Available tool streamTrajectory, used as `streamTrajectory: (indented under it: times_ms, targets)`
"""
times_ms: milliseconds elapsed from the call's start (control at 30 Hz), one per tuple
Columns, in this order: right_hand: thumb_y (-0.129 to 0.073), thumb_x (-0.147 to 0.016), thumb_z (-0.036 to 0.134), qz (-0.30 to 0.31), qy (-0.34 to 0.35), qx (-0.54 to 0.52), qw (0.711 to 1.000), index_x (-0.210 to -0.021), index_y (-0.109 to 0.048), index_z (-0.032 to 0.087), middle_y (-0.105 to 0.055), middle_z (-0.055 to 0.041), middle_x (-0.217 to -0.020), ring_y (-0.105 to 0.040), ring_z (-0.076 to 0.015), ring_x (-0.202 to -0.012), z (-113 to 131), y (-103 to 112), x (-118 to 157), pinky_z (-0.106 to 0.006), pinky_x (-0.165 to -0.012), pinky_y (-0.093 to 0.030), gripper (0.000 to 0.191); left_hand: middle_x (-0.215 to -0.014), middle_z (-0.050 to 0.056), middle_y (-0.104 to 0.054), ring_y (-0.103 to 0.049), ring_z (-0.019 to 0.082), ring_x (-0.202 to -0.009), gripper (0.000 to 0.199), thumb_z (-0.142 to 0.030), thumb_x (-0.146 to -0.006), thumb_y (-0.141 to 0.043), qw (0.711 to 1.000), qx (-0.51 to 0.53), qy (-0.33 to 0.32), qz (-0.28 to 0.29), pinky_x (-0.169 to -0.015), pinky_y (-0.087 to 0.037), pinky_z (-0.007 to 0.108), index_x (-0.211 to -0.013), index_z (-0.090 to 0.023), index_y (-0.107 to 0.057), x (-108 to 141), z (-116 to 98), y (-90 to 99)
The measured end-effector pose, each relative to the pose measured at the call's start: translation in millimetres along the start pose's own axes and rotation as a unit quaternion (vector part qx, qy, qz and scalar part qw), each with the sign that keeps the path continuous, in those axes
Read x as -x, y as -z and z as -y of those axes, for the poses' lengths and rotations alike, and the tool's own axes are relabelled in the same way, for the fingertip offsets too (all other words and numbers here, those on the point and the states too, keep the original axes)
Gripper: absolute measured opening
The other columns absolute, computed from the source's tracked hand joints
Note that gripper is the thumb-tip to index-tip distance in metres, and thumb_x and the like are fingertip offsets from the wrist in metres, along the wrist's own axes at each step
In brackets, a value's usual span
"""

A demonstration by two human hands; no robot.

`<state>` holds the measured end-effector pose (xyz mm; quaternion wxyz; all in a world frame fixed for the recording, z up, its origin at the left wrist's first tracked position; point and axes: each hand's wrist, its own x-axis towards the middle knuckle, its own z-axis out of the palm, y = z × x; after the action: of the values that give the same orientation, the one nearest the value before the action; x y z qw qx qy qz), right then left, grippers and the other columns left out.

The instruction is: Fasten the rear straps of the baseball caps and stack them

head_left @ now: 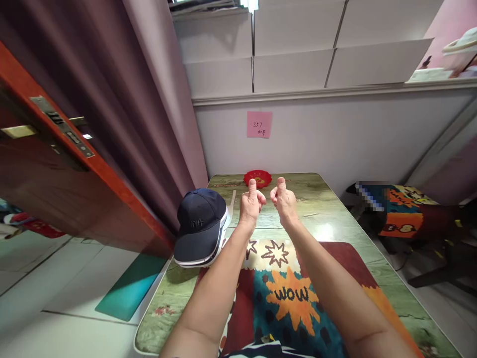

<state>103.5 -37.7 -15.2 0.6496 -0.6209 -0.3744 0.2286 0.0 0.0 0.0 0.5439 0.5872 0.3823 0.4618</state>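
Observation:
Both forearms reach forward over a green wood-patterned table [316, 199]. My left hand [251, 201] is raised with its thumb upright and the other fingers curled in. Just to its right, my right hand [284, 200] makes the same shape, thumb up, with a small gap between the two. Neither hand shows anything held. Behind them, near the table's far edge, lies a red scalloped dish [263, 178]. A dark blue cap [199, 219] sits left of my left hand, not touching it. Beneath my forearms is a colourful mat [292, 293] printed with "WOW".
A pink note [260, 124] is stuck on the wall behind the table. On the left are a purple curtain [149, 89] and a red-edged door [122, 194]. A stool with a patterned cover [404, 223] stands at the right.

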Motion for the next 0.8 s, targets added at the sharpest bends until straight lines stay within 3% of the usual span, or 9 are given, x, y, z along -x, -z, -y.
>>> streamTrajectory:
  times_ms: [800]
  targets:
    - [-0.014, -0.083, 0.091, -0.012, 0.033, 0.02, 0.999, -0.052, -0.044, 0.024, -0.041, 0.0019, -0.044, -0.038, -0.0122, -0.044, -4.3, -0.5, 4.8, -0.028, -0.047, -0.03, 0.079, -0.037, 0.001, -0.039, -0.04, 0.01, -0.04, 0.084, -0.084, -0.088, -0.026, 1.0, -0.027, -0.008, -0.01, -0.054, -0.038, 0.028, -0.039, -0.02, -0.05, 6.0, -1.2, -0.4]
